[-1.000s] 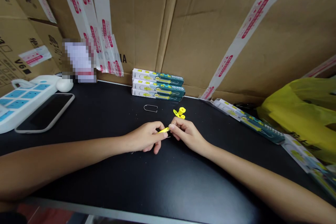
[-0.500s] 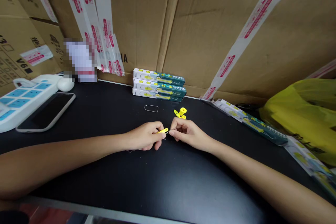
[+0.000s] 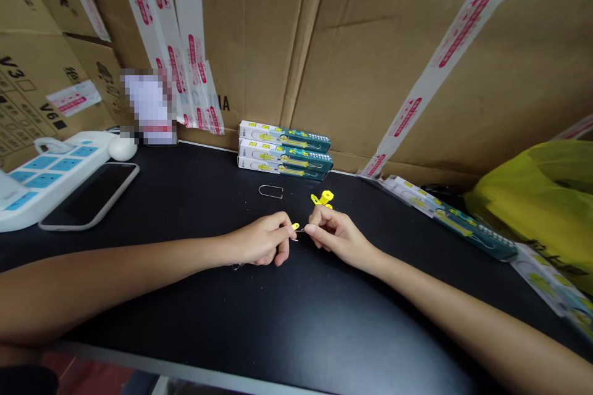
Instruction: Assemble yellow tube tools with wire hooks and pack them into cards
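Observation:
Over the black tabletop, my left hand is closed around a small yellow plastic piece, whose holed tip sticks out past the thumb. A thin metal wire spans the short gap between the hands. My right hand pinches its right end between thumb and forefinger. Another bit of metal wire shows beneath my left hand. Just behind my right hand lie yellow plastic parts. A U-shaped metal wire rests on the table behind my left hand.
Printed boxes are stacked at the back against cardboard. More boxes and a yellow bag stand at the right. A phone and a white power strip lie at the left. The table's front edge is nearest.
The view has shifted slightly. Less of the yellow piece shows beyond my left fingers, and the hands are slightly farther apart, with the wire more visible between them.

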The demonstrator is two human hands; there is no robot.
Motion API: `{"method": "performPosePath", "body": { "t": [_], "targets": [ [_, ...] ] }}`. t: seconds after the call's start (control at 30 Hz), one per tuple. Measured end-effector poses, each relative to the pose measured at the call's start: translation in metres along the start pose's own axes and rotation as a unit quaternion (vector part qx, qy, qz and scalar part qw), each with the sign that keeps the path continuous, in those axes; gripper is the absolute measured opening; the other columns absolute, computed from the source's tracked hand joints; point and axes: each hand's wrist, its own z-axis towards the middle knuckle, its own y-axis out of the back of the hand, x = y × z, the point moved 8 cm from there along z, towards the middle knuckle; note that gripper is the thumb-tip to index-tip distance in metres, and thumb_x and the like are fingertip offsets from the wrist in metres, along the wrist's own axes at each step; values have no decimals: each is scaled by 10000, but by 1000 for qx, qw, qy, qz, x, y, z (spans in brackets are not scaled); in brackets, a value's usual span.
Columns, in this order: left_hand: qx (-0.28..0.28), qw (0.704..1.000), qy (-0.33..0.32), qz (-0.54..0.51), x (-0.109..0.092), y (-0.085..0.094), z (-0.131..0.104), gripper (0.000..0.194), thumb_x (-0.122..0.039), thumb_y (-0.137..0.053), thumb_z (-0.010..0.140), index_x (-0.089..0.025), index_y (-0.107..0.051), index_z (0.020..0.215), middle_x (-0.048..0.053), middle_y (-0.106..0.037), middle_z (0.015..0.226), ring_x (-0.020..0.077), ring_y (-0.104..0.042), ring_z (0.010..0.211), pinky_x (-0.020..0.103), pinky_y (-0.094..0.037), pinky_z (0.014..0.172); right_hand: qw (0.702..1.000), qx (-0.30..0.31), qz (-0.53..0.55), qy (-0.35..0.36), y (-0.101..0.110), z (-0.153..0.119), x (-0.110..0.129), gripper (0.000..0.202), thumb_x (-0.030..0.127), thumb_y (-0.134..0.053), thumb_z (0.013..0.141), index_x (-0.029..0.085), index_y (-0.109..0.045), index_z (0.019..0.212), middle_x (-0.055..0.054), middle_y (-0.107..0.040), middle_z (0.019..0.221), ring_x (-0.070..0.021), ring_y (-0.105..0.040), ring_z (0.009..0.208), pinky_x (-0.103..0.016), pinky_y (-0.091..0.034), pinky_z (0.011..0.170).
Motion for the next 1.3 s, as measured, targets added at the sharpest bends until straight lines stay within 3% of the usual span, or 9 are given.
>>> {"method": "performPosePath", "body": {
  "t": [0.33,0.63,0.93,1.3],
  "targets": [
    [16,999,-3,36,5,-1,2,103,-287,-389,892,-197,-411,847,-80,-510,502,36,-311,282,124,-203,279,1000,22,-13,-13,-4,1,-3,320,429,-623,818,182,-456,703,62,-445,570,-78,-421,498,-217,-326,489],
    [57,998,-1,41,1,-9,2,103,-277,-343,913,-209,-361,838,-66,-567,521,39,-302,262,127,-182,267,998,-27,-50,30,-2,-3,5,297,377,-615,836,185,-453,676,51,-443,590,-84,-392,516,-227,-320,506],
    [43,996,-8,73,-3,-12,0,138,-302,-304,939,-213,-324,836,-39,-627,629,31,-304,265,143,-189,281,994,-53,-87,48,-1,-3,7,291,386,-591,849,189,-459,681,34,-472,616,-99,-422,550,-233,-343,522],
    [-17,993,-45,106,-6,-7,-5,212,-404,-301,935,-220,-305,829,-33,-638,647,49,-360,318,154,-268,313,987,-90,-123,47,-1,-3,7,295,386,-592,846,200,-437,678,40,-445,592,-103,-397,534,-238,-324,511]
  ]
}}
